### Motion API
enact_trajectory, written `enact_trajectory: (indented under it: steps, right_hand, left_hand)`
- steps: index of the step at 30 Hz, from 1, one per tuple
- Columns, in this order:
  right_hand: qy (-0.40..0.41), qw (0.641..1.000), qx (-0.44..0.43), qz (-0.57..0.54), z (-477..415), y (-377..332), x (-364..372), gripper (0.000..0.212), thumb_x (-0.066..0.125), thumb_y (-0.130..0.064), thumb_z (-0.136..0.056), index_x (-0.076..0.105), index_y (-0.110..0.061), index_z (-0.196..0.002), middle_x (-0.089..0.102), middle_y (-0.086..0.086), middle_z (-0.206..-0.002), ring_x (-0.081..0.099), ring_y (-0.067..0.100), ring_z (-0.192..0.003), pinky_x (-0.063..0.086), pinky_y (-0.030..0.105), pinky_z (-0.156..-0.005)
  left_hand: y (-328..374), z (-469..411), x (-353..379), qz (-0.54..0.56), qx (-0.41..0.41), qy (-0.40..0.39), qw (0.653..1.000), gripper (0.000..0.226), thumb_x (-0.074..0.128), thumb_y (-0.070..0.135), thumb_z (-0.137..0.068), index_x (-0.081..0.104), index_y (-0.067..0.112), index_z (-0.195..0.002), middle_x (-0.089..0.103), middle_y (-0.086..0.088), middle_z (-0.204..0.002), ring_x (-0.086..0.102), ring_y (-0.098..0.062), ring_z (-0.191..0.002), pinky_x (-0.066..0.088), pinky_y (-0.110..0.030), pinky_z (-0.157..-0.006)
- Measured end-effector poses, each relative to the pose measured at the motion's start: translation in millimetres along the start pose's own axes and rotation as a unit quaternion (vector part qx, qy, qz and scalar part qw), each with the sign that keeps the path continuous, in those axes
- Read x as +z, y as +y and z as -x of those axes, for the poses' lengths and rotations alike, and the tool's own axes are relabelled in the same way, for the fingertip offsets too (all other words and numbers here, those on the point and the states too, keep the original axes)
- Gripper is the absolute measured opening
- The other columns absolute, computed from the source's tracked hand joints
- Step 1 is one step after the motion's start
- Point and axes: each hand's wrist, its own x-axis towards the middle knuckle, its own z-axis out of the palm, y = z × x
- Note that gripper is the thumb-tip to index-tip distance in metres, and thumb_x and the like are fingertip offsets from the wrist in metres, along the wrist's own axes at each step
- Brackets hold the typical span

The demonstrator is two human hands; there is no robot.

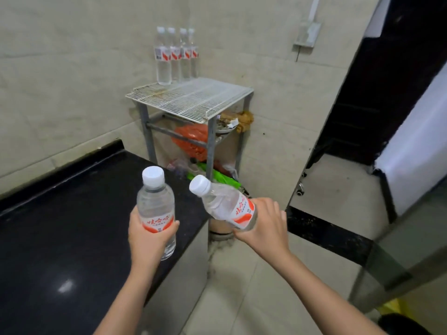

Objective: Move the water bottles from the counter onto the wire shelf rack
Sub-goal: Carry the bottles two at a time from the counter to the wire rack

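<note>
The grip of the left hand [151,238] is wrapped round the lower half of an upright bottle [154,204], fingers curled over its red-and-white label and thumb across the front. The grip of the right hand [264,226] closes round the base of a tilted bottle [225,204], whose white cap leans to the left toward the other bottle; the two are near each other but apart. Both bottles are full, capped and held in the air, the left one above the near right edge of the black counter [60,213], the right one over the floor just beyond that edge. Farther off, against the tiled wall, stands the wire shelf rack [193,100], with four bottles [176,56] already set in a row at its far left corner; most of its top grid is bare. An orange bag [191,139] and other clutter sit on its lower levels. The step in hand appears to be the carry from counter to rack. The next move likely calls for stepping or reaching forward, righting the tilted bottle, and setting both bases flat on the wires beside the standing row without knocking it.
</note>
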Motion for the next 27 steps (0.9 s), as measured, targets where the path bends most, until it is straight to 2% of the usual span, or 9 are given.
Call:
enact_trajectory:
  steps: [4,8,11,15,17,20,23,25,27]
  right_hand:
    - [-0.001,0.998,0.046,-0.043,-68,14,-2,0.057,0.072,-0.041,-0.052,0.058,-0.017,-0.102,0.056,0.0,-0.099,0.049,0.025,-0.1,0.028,0.03,-0.074]
    - [0.01,0.991,0.117,-0.063,-108,40,-1,0.052,0.079,-0.034,-0.054,0.059,-0.016,-0.099,0.045,-0.005,-0.09,0.048,0.026,-0.101,0.029,0.03,-0.077]
    - [0.018,0.986,0.153,-0.065,-126,63,3,0.051,0.081,-0.032,-0.053,0.058,-0.016,-0.096,0.045,-0.004,-0.089,0.049,0.027,-0.102,0.029,0.032,-0.077]
    - [0.02,0.985,0.146,-0.09,-162,96,5,0.055,0.077,-0.041,-0.05,0.056,-0.019,-0.095,0.047,-0.005,-0.09,0.049,0.022,-0.099,0.03,0.032,-0.078]
    - [0.015,0.984,0.139,-0.108,-185,118,6,0.056,0.08,-0.037,-0.05,0.056,-0.019,-0.097,0.048,-0.004,-0.092,0.05,0.023,-0.1,0.032,0.033,-0.081]
    - [0.047,0.979,0.123,-0.156,-225,155,6,0.06,0.079,-0.038,-0.045,0.056,-0.019,-0.097,0.049,-0.007,-0.089,0.053,0.023,-0.099,0.041,0.038,-0.086]
    - [0.047,0.974,0.093,-0.201,-267,191,-2,0.057,0.08,-0.037,-0.044,0.05,-0.029,-0.093,0.044,-0.018,-0.086,0.051,0.019,-0.098,0.041,0.037,-0.087]
    - [0.034,0.972,0.065,-0.224,-294,213,-7,0.054,0.08,-0.039,-0.043,0.043,-0.039,-0.083,0.043,-0.022,-0.086,0.05,0.017,-0.096,0.04,0.035,-0.085]
    - [0.035,0.967,0.048,-0.248,-319,236,-9,0.053,0.074,-0.045,-0.038,0.041,-0.043,-0.079,0.044,-0.021,-0.087,0.053,0.019,-0.096,0.044,0.038,-0.086]
  left_hand:
    - [18,-66,49,0.024,0.026,-0.016,0.999,0.061,0.079,0.001,-0.061,0.044,0.027,-0.104,0.057,-0.003,-0.102,0.057,-0.023,-0.094,0.043,-0.036,-0.084]
    - [20,-112,97,0.026,0.032,-0.046,0.998,0.065,0.081,0.001,-0.057,0.046,0.027,-0.106,0.059,-0.006,-0.105,0.059,-0.027,-0.099,0.047,-0.041,-0.089]
    - [23,-128,134,0.028,0.026,-0.065,0.997,0.065,0.081,0.0,-0.057,0.046,0.027,-0.104,0.06,-0.007,-0.104,0.059,-0.027,-0.096,0.047,-0.04,-0.088]
    - [29,-144,192,0.034,0.027,-0.103,0.994,0.064,0.08,-0.002,-0.058,0.046,0.025,-0.104,0.059,-0.005,-0.099,0.058,-0.023,-0.091,0.044,-0.034,-0.082]
    - [34,-152,222,0.032,0.039,-0.114,0.992,0.064,0.08,-0.003,-0.058,0.045,0.024,-0.105,0.059,-0.001,-0.097,0.057,-0.021,-0.091,0.042,-0.032,-0.081]
    - [48,-164,268,0.033,0.06,-0.096,0.993,0.065,0.08,-0.006,-0.057,0.046,0.023,-0.104,0.057,0.008,-0.092,0.057,-0.016,-0.088,0.04,-0.029,-0.08]
    - [66,-174,314,0.057,0.075,-0.064,0.994,0.065,0.082,-0.002,-0.055,0.048,0.033,-0.098,0.057,0.017,-0.092,0.057,-0.002,-0.084,0.041,-0.024,-0.075]
    - [80,-181,342,0.056,0.078,-0.051,0.994,0.067,0.083,0.002,-0.056,0.048,0.032,-0.104,0.058,0.017,-0.094,0.055,0.002,-0.087,0.043,-0.027,-0.079]
    - [96,-186,366,0.049,0.078,-0.034,0.995,0.073,0.085,0.008,-0.052,0.049,0.025,-0.113,0.062,0.011,-0.097,0.059,-0.006,-0.089,0.044,-0.034,-0.087]
